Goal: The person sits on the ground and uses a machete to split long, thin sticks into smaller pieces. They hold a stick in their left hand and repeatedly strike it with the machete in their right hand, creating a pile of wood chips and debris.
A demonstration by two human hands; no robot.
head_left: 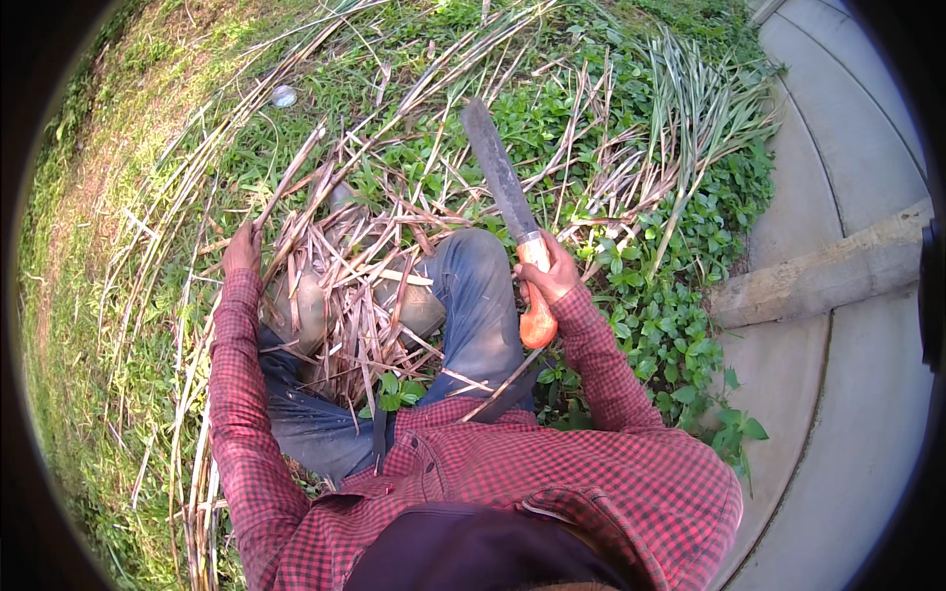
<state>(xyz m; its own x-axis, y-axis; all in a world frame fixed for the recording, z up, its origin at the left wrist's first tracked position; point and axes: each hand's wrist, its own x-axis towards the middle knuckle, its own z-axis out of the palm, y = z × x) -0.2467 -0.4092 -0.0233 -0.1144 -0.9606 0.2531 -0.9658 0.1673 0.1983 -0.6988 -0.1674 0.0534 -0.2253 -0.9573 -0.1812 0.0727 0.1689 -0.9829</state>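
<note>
My right hand (554,273) grips the orange handle of a long machete (501,175), whose dark blade points up and away over the plants. At the left, my left hand (241,250) is closed on a dry cane stalk (296,175) that runs up to the right. Between my hands lies a bundle of dry brown stalks and leaves (345,286) across my knees and boots. I wear a red checked shirt and blue jeans.
Long cut stalks (187,197) lie in curved rows over the grass at the left. Green leafy plants (670,295) cover the ground to the right. A concrete path (847,394) with a timber beam (828,271) across it runs along the right side.
</note>
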